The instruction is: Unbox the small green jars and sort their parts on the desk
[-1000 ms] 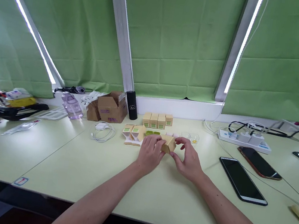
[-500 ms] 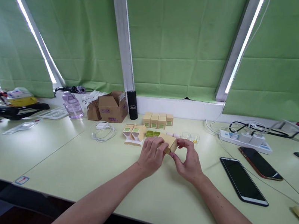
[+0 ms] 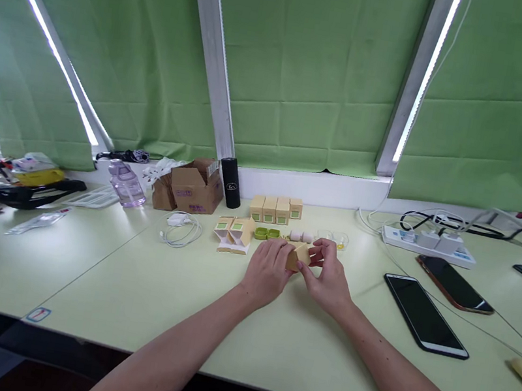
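Small cardboard box [image 3: 300, 254], held between both hands just above the worktop [image 3: 175, 301], between its near and far edges. Left hand [image 3: 266, 269] wrapped round the box's left end, fingers bent over the top; right hand [image 3: 330, 278] pinching the right end between thumb and curled fingers. Work on this box apparently partway along, though hard to tell, at this small size and with fingers in front, whether the end flap is tucked in or loose. Toward the worktop's far edge, beyond the hands, a row of four upright boxes [image 3: 269, 211], to all appearance closed and done. Left of the hands, a pair of open boxes [image 3: 232, 234] side by side with flaps spread, so seemingly left to finish. Just past the fingers, farther from the near edge, an open green case [image 3: 267, 233], pale pink rounded pieces [image 3: 301, 236] and clear cups [image 3: 333, 238], all lying outside any box, with nothing to show whether meant for one.
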The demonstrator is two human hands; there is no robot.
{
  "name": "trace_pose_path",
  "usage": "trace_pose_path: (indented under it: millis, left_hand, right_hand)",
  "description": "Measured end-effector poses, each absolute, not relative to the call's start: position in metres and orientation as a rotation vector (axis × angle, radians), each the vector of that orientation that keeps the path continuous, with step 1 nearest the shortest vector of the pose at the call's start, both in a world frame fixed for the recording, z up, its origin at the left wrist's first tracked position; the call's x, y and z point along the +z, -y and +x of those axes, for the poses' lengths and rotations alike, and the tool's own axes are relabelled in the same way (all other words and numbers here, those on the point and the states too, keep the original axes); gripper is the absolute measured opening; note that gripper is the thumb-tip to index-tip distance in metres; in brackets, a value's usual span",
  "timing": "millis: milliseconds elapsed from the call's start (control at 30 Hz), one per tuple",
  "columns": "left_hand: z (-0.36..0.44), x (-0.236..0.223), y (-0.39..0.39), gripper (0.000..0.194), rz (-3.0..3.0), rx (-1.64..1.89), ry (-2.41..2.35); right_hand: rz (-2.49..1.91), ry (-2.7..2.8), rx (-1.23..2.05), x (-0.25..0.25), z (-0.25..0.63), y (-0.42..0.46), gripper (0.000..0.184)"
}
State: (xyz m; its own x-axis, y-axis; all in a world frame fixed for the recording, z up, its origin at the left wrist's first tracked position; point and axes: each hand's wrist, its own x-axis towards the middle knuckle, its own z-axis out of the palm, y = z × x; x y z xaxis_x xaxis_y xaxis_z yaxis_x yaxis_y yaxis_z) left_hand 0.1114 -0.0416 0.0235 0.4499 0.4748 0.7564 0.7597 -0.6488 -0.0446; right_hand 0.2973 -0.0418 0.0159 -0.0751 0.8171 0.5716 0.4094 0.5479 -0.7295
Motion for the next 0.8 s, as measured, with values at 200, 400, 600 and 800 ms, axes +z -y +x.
trace_pose_path:
  millis: [200, 400, 600, 800]
  left_hand:
    - [0.112, 0.018, 0.039, 0.044, -2.428, -1.088, 1.106]
    - [0.111, 0.013, 0.037, 0.051, -2.492, -1.111, 1.103]
    - [0.112, 0.013, 0.037, 0.052, -2.528, -1.108, 1.126]
    - [0.109, 0.012, 0.036, 0.055, -2.584, -1.151, 1.158]
  right_hand:
    - [-1.068, 1.732, 0.471, 0.017, 0.299, 0.041, 0.042]
    - [-1.06, 1.779, 0.411, 0.017, 0.301, 0.042, 0.041]
    - [-1.083, 1.828, 0.377, 0.015, 0.302, 0.041, 0.042]
    - [-1.097, 1.813, 0.341, 0.019, 0.303, 0.042, 0.031]
